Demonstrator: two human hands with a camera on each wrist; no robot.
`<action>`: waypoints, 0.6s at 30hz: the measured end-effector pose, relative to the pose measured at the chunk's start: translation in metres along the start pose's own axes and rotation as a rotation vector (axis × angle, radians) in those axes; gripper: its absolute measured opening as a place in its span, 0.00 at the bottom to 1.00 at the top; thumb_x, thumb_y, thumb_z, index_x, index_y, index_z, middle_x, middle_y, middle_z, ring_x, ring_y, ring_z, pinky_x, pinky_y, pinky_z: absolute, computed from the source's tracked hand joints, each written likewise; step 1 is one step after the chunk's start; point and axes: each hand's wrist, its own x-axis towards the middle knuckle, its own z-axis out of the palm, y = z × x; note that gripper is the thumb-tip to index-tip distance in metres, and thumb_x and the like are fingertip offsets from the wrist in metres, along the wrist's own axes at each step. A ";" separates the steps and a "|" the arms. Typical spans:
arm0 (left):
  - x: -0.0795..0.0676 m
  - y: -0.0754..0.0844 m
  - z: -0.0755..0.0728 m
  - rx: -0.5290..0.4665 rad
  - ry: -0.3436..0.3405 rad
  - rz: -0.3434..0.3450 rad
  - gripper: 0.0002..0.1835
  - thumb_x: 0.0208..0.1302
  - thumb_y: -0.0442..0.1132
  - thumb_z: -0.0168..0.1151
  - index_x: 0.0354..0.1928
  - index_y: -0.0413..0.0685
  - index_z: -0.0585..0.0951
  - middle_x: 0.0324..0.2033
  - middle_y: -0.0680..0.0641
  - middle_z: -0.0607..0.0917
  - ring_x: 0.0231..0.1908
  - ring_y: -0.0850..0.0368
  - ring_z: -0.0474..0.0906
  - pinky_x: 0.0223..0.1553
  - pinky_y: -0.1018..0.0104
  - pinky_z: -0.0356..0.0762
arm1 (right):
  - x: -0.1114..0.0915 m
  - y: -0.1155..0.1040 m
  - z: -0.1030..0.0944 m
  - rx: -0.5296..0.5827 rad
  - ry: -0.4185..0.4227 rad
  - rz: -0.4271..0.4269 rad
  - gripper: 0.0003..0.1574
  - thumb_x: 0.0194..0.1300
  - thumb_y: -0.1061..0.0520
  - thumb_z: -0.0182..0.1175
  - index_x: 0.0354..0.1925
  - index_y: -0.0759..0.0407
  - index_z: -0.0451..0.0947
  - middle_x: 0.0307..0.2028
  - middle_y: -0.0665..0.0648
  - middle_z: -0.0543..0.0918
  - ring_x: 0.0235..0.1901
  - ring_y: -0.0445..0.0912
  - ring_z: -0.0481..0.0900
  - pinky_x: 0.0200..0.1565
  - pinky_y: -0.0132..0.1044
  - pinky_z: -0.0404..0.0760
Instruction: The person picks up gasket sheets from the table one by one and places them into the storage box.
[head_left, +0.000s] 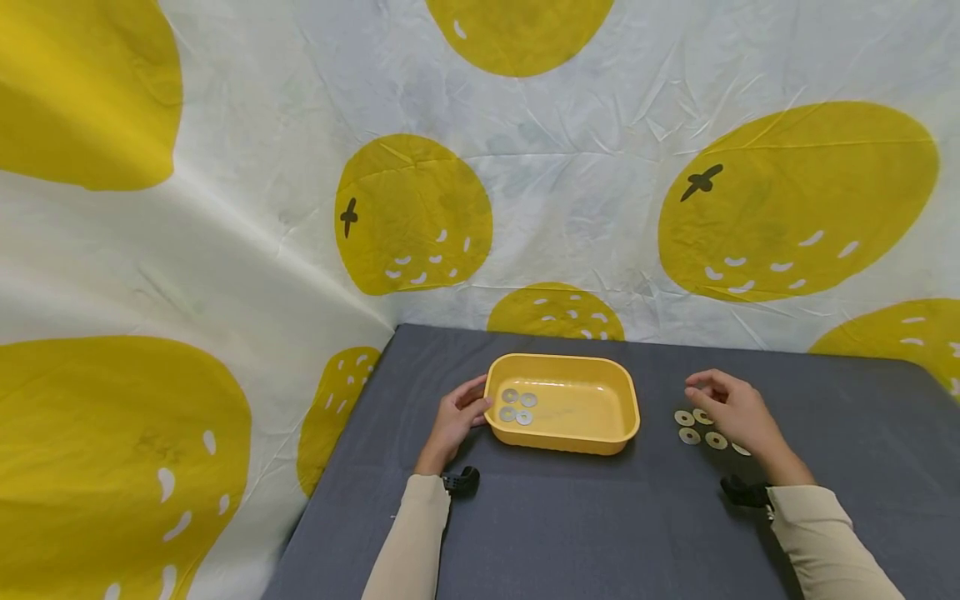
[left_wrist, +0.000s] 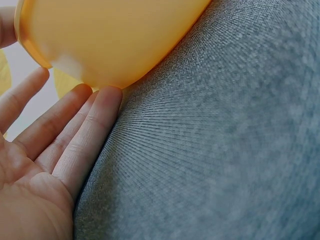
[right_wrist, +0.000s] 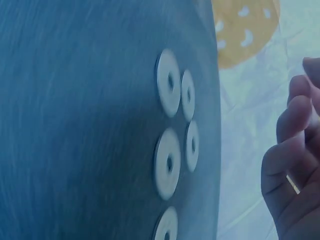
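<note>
A yellow rectangular tray [head_left: 570, 442] stands on the table with several metal washers [head_left: 523, 417] lying flat inside its left end. My left hand [head_left: 456, 421] holds the tray's left end, with the thumb at the rim and the fingers against the outer wall. In the left wrist view, fingertips [left_wrist: 107, 97] touch the wall low down. My right hand [head_left: 738, 412] hovers above more flat washers [head_left: 689, 436] to the right of the tray. Its fingers [right_wrist: 287, 160] are loosely bent, and no washer shows between them. The hand partly covers the washers in the head view.
Dark grey cloth covers the table [head_left: 562, 525]. White fabric [head_left: 570, 192] printed with large yellow fruit hangs behind the table and along its left side. A black strap [head_left: 742, 492] is on the right wrist and another [head_left: 461, 482] on the left.
</note>
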 end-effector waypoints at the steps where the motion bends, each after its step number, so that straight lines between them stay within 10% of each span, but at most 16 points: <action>1: 0.000 0.000 0.000 -0.001 -0.001 0.000 0.28 0.70 0.41 0.67 0.71 0.57 0.75 0.63 0.37 0.81 0.57 0.43 0.83 0.48 0.61 0.88 | -0.001 0.004 -0.002 -0.009 -0.006 0.008 0.19 0.77 0.51 0.59 0.55 0.64 0.79 0.31 0.62 0.83 0.23 0.46 0.76 0.23 0.35 0.72; 18: -0.001 0.002 0.000 0.000 -0.014 -0.011 0.29 0.70 0.42 0.67 0.71 0.57 0.74 0.64 0.37 0.80 0.59 0.41 0.82 0.49 0.62 0.88 | 0.002 0.043 -0.013 -0.121 -0.192 0.101 0.22 0.73 0.52 0.62 0.56 0.68 0.79 0.32 0.56 0.82 0.18 0.42 0.71 0.21 0.38 0.72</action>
